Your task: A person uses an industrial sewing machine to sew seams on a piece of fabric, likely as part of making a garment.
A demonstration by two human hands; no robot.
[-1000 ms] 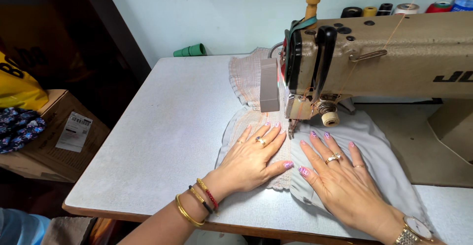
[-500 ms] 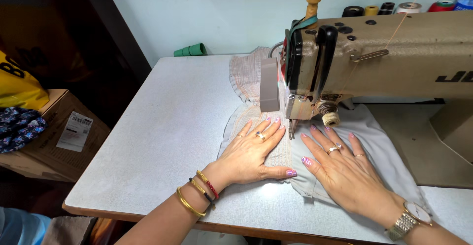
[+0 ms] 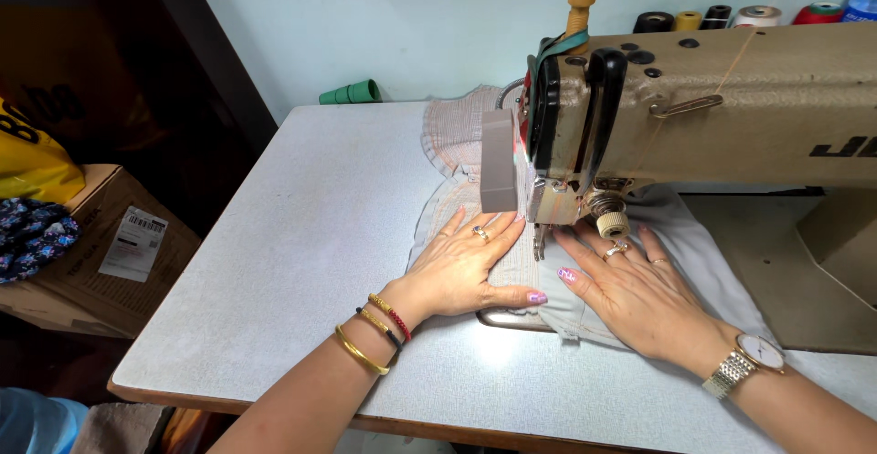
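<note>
1. Left hand (image 3: 461,267): flat, fingers spread, palm pressed on the grey fabric (image 3: 585,312) just left of the needle; grasps nothing. Gold and red bangles on the wrist.
2. Right hand (image 3: 635,285): flat, fingers together and extended toward the presser foot (image 3: 539,244), resting on the same fabric; grips nothing. Rings on the fingers, metal watch (image 3: 744,363) at the wrist.
3. Grey fabric: lies on the tabletop (image 3: 301,262) under the sewing machine (image 3: 722,107), a gathered part bunched behind the needle. Judged light, limp, prone to sliding and puckering; best held by flat palm pressure on either side of the seam rather than pinched.
4. Sewing machine: beige, industrial, thread spools (image 3: 731,17) behind it.
5. Green cone (image 3: 352,93): at the far tabletop edge.
6. Cardboard box (image 3: 100,253): on the floor, left.
</note>
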